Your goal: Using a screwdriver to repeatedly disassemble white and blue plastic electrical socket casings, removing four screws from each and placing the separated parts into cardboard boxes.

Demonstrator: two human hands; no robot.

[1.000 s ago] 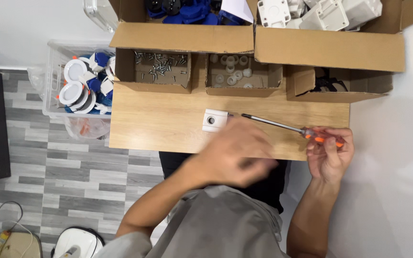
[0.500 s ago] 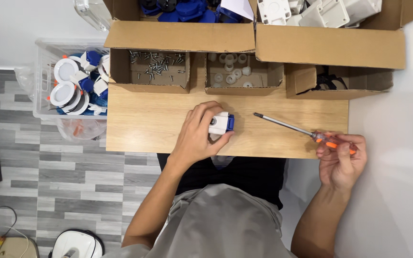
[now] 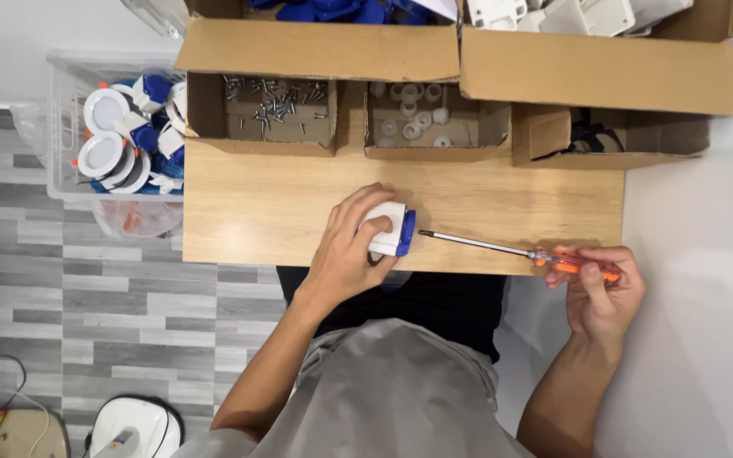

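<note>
My left hand [image 3: 345, 246] grips a small white and blue plastic box-shaped part [image 3: 390, 229] standing on its side on the wooden table [image 3: 256, 212], near the front edge. My right hand [image 3: 604, 293] holds a screwdriver [image 3: 511, 249] by its orange handle, just past the table's right front corner. The thin metal shaft points left, its tip a short way from the blue face of the part, not touching it.
Open cardboard boxes line the table's back: one with loose screws [image 3: 275, 106], one with small white round pieces [image 3: 413, 110], one with black parts [image 3: 591, 136]. A clear bin [image 3: 69, 127] of white and blue round fittings stands at the left, over a grey plank floor.
My left hand turned the white part onto its side and drew it nearer the front edge. The screwdriver swung lower, so that its tip now points at the blue face.
</note>
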